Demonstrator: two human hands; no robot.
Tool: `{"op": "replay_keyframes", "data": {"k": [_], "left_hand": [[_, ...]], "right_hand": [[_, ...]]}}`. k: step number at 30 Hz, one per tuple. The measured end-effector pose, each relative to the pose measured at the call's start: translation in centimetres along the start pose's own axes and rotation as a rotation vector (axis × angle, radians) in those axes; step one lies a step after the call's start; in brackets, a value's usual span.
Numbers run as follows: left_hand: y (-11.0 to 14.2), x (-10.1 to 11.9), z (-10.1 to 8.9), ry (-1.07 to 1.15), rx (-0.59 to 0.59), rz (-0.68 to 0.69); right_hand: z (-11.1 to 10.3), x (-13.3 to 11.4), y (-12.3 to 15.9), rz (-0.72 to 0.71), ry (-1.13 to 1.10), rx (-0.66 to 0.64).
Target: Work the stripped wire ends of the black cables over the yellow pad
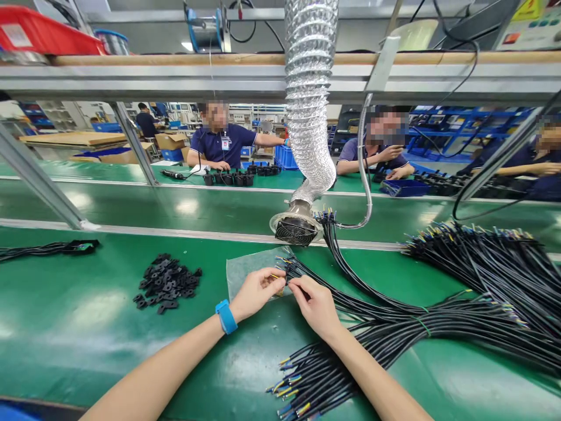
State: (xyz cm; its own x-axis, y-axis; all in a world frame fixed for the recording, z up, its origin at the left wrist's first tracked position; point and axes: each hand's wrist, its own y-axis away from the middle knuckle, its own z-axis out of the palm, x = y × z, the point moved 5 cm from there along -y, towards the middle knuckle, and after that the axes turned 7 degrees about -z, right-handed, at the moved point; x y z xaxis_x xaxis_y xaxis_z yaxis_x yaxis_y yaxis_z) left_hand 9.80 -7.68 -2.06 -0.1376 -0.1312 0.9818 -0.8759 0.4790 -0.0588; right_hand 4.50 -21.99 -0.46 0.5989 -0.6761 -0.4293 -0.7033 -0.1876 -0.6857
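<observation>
My left hand [258,290], with a blue wristband [226,317], is closed in a pinch over a clear plastic bag [239,270]. Its fingertips meet those of my right hand [316,305], which is also pinched. A tiny dark piece shows between them, with a yellow wire end by the left fingers; the fingers hide most of it. Just beyond the fingertips lie the stripped ends of a bundle of black cables [346,295]. More cable ends [291,386] with blue and yellow wires fan out below my right forearm.
A pile of small black parts [164,283] lies at left on the green bench [105,345]. A fume duct [309,88] hangs ahead, its grilled mouth [297,231] near my hands. A large cable stack [482,263] fills the right. Co-workers [223,140] sit across the bench.
</observation>
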Motion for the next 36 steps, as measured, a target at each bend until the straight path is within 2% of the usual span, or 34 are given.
{"op": "replay_keyframes", "data": {"k": [2,5,15,18,21,23,24,26,29,32,34,36], "left_hand": [[-0.2,-0.9,0.2,0.088,-0.045,-0.083],[-0.3,-1.3,0.2,0.11,-0.057,-0.094],[0.5,1.1,0.0,-0.124,-0.006,0.151],[0.4,0.8,-0.1,-0.142,0.01,0.163],[0.0,0.9,-1.2,-0.187,0.068,0.178],[-0.3,1.7,-2.6,-0.387,0.115,0.205],[-0.3,2.2,-3.4,-0.555,0.13,0.202],[-0.4,2.8,-5.4,-0.953,0.131,0.101],[-0.1,2.7,-9.9,-1.425,0.105,-0.278],[0.5,2.4,-13.4,-1.541,0.094,-0.473],[0.7,2.0,-14.7,-1.562,0.083,-0.526],[0.8,1.6,-15.2,-1.576,0.068,-0.548]], "right_hand": [[0.1,-0.1,0.1,-0.016,0.04,-0.024],[0.3,-0.1,0.2,-0.016,0.061,-0.077],[1.1,0.6,0.4,0.157,-0.059,-0.246],[0.7,0.5,0.1,0.104,-0.046,-0.185],[-0.8,1.3,-0.3,0.065,0.129,0.0],[-1.3,2.5,-0.3,0.083,0.33,0.055],[-1.2,3.3,-0.2,0.099,0.429,0.025],[-0.5,4.8,0.2,0.142,0.576,-0.114],[0.0,6.2,1.1,0.208,0.68,-0.296],[-0.3,6.5,1.2,0.244,0.718,-0.37],[-0.5,6.6,0.9,0.247,0.728,-0.399],[-0.4,6.6,0.7,0.24,0.731,-0.433]]}}
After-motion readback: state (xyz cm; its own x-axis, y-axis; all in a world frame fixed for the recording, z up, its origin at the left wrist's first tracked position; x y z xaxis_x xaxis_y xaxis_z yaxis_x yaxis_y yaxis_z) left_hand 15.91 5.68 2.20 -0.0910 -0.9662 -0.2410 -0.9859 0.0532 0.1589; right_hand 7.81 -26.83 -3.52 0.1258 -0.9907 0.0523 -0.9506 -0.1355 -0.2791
